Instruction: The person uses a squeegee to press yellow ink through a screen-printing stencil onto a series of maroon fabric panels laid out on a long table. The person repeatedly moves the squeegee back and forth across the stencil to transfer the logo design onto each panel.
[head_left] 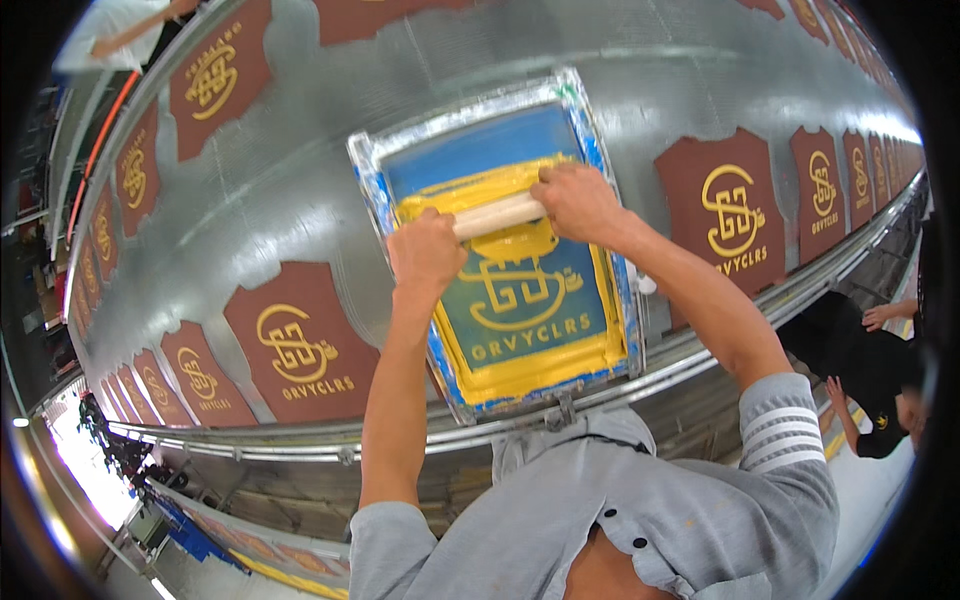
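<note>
Both grips, left hand (427, 256) and right hand (577, 203), closed tight around a pale wooden squeegee (498, 215). Pressed into thick yellow ink (515, 240) on blue mesh of a rectangular metal-framed screen (500, 265). Flat on a long shiny metal desk (300, 180) among maroon fabric pieces (300, 340) printed yellow.

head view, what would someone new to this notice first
The eye lands on the metal-framed printing screen at centre, its blue mesh smeared with bright yellow ink. The left hand and right hand both grip a pale squeegee handle across its upper half. Around it, dark red fabric pieces with yellow printed emblems line the long silvery table on both sides.
</note>
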